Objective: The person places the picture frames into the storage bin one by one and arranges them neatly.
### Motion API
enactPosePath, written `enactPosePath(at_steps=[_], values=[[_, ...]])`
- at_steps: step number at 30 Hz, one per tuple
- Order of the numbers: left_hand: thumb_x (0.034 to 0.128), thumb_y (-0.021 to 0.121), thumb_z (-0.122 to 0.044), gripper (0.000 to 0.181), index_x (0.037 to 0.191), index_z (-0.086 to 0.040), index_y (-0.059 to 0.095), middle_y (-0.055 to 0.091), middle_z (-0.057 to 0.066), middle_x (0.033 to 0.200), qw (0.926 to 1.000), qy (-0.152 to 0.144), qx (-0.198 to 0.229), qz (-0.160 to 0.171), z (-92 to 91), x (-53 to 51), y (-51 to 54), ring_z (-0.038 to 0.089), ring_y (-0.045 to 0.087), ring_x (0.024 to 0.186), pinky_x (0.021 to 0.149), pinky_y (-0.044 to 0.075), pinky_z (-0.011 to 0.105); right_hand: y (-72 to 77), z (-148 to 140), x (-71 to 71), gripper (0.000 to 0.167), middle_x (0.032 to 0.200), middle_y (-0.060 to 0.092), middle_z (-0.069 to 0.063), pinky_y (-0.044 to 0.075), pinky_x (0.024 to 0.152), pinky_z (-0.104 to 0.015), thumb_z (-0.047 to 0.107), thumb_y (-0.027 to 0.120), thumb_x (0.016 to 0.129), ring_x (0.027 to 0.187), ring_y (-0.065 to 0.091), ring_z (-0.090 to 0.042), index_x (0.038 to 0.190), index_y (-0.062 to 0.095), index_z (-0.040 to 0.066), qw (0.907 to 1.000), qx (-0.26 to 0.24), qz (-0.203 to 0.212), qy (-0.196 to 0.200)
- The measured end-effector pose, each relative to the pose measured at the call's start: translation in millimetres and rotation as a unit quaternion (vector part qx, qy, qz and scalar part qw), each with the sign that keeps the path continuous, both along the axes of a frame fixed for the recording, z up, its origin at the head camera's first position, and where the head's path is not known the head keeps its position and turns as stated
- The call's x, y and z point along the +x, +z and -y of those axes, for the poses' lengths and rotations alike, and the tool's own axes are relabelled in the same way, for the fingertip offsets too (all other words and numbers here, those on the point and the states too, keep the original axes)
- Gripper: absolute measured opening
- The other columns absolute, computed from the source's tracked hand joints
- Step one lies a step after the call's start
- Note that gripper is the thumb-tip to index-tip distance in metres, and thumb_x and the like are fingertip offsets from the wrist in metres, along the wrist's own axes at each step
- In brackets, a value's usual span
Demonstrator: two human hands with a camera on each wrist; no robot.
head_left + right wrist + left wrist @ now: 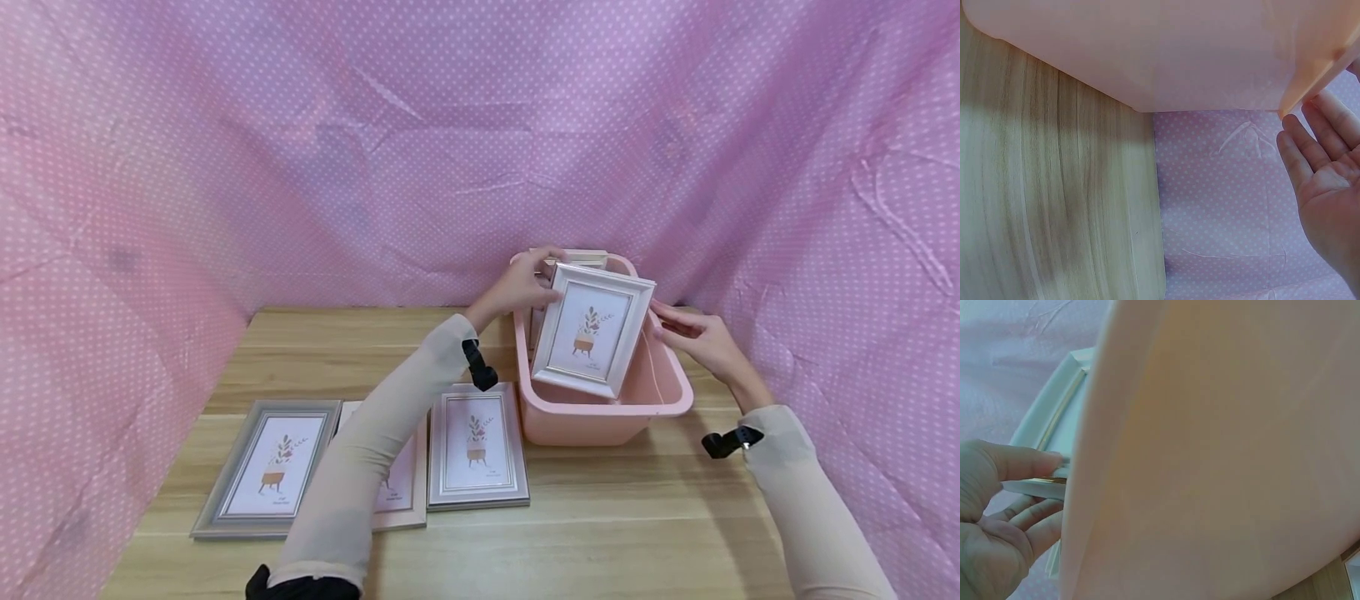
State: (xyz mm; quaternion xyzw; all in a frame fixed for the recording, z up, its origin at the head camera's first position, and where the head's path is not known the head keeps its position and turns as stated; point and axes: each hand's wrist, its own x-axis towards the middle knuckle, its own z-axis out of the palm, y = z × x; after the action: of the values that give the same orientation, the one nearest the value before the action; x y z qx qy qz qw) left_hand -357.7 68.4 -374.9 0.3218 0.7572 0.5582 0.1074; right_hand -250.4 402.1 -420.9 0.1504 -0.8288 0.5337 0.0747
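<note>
My left hand [522,285] pinches the left edge of a white picture frame [595,327], with the thumb on its front. The frame is tilted above the opening of a pink plastic tub [585,427], its lower part inside the rim. In the left wrist view, thumb and fingers of the left hand [1004,512] sit at the frame's edge, partly hidden by the tub wall. My right hand [701,340] is at the tub's right rim, its fingers fairly straight. In the right wrist view, fingertips of the right hand [1329,156] touch or nearly touch that rim; the thumb is mostly out of sight.
More pale frames [585,256] stand inside the tub at the back. Left of the tub, a grey frame [240,508], a whitish frame [401,518] partly behind my left sleeve, and a silver frame [480,500] lie on the wooden table [585,525]. A pink dotted cloth [420,150] hangs behind.
</note>
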Motion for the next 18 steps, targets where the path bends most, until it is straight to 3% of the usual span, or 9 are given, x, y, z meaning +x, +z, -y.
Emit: enactPosePath(at_steps=[6, 13, 18], values=[[0.0838, 0.073, 0.011, 0.054, 0.131, -0.007, 0.055, 0.068, 0.017, 0.103, 0.9996, -0.001, -0.026, -0.013, -0.7, -0.1, -3.4, 0.019, 0.068, 0.078, 0.063, 0.063, 0.040, -1.1, -0.2, 0.2, 0.048, 0.143, 0.060, 0.005, 0.049, 0.098, -0.009, -0.001, 0.070, 0.094, 0.118, 0.061, 0.009, 0.138, 0.054, -0.009, 1.0000, 0.003, -0.006, 0.007], [0.0824, 0.073, 0.013, 0.053, 0.128, -0.005, 0.053, 0.068, 0.020, 0.105, 0.9975, 0.005, -0.046, -0.054, -2.6, -3.5, -5.7, 0.021, 0.069, 0.088, 0.067, 0.062, 0.027, -1.8, -0.6, 0.9, 0.048, 0.144, 0.060, 0.007, 0.049, 0.099, -0.010, -0.001, 0.070, 0.094, 0.118, 0.060, 0.011, 0.139, 0.054, -0.008, 1.0000, -0.002, 0.002, 0.005], [0.0823, 0.075, 0.010, 0.049, 0.125, -0.004, 0.055, 0.069, 0.019, 0.106, 0.9934, 0.017, -0.070, -0.089, -2.5, -6.2, -4.7, 0.024, 0.068, 0.093, 0.071, 0.061, 0.026, -0.9, -0.4, 0.9, 0.048, 0.143, 0.060, 0.008, 0.049, 0.098, -0.009, 0.000, 0.070, 0.094, 0.118, 0.060, 0.010, 0.138, 0.055, -0.009, 1.0000, -0.004, -0.001, 0.005]])
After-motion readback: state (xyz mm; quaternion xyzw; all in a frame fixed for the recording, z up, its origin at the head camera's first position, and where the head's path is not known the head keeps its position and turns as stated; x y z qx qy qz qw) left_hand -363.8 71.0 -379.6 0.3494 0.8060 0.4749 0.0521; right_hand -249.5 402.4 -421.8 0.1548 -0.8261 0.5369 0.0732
